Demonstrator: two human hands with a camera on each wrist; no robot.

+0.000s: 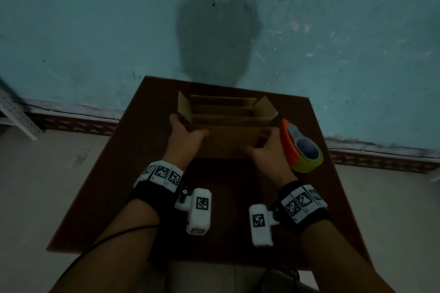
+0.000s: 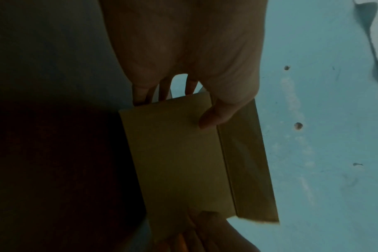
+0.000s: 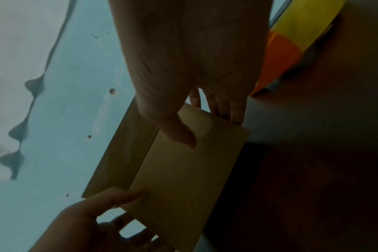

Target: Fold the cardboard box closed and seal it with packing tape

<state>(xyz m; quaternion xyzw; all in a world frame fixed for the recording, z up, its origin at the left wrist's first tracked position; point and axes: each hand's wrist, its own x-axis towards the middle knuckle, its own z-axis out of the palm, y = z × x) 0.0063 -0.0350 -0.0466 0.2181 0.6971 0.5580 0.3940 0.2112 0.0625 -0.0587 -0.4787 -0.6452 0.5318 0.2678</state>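
Cardboard box (image 1: 226, 143) gripped by left hand (image 1: 184, 137), right hand (image 1: 267, 150).

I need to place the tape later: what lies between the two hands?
The cardboard box, flaps open, gripped by left hand and right hand; shown in the head view.

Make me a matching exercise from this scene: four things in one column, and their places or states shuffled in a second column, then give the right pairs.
Things:
1. cardboard box
2. tape roll
3. left hand
4. right hand

Places or states:
A. grips the box's end nearest the tape roll
B. stands open-topped on the brown table, flaps up
C. grips the box's end away from the tape roll
D. orange and yellow, lies on the table to the right of the box

Pairs: 1-B, 2-D, 3-C, 4-A
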